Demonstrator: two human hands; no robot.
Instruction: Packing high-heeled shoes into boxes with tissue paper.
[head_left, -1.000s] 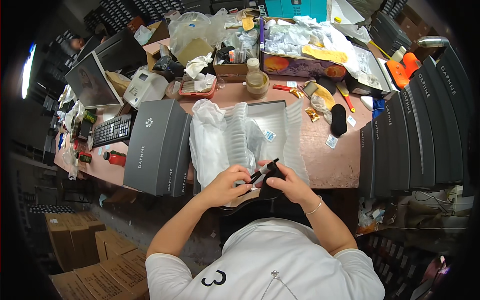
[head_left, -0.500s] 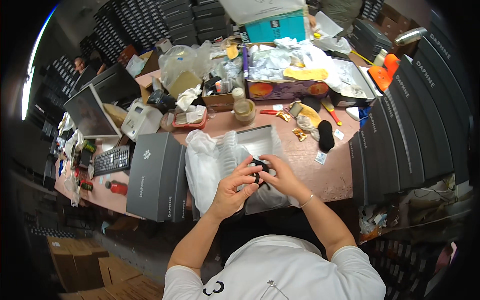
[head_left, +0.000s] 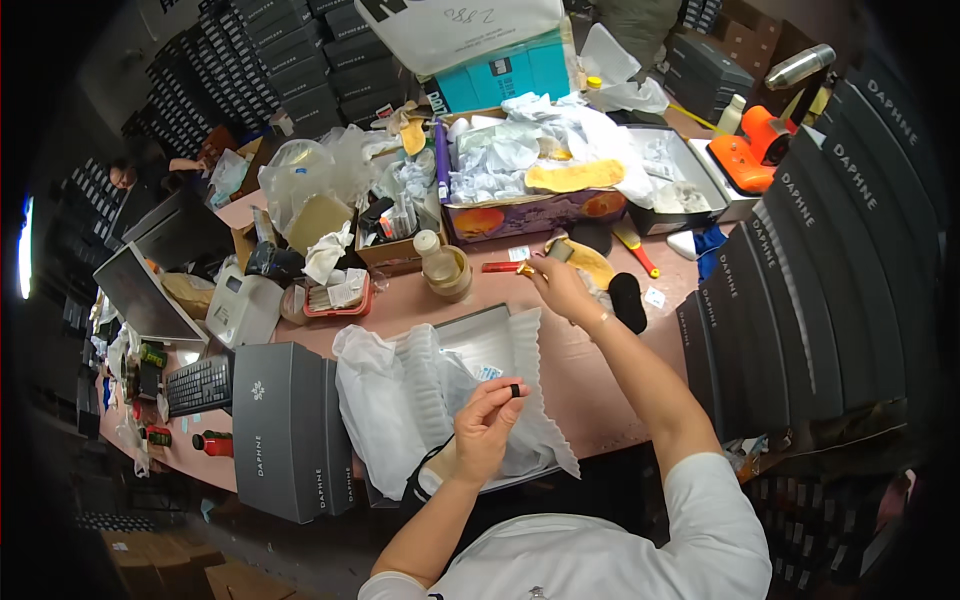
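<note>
My left hand (head_left: 488, 425) is raised over an open shoe box (head_left: 470, 340) lined with white tissue paper (head_left: 400, 400). Its fingertips pinch a small black piece (head_left: 515, 390). My right hand (head_left: 558, 283) reaches far across the pink table (head_left: 590, 390). It touches small gold and red items (head_left: 510, 267) beside a tan insole (head_left: 585, 262) and a black insole (head_left: 627, 300). A dark strap hangs under my left wrist.
A grey closed shoe box (head_left: 290, 425) lies left of the open one. Stacked dark boxes (head_left: 810, 280) wall the right side. A cardboard box of crumpled paper (head_left: 530, 170), a tape roll with a bottle (head_left: 445, 270), a keyboard (head_left: 197, 385) and a laptop (head_left: 150, 290) crowd the table.
My hands were together over the open box holding a black item. They have parted: the right hand has reached out to the far items, the left keeps the small black piece.
</note>
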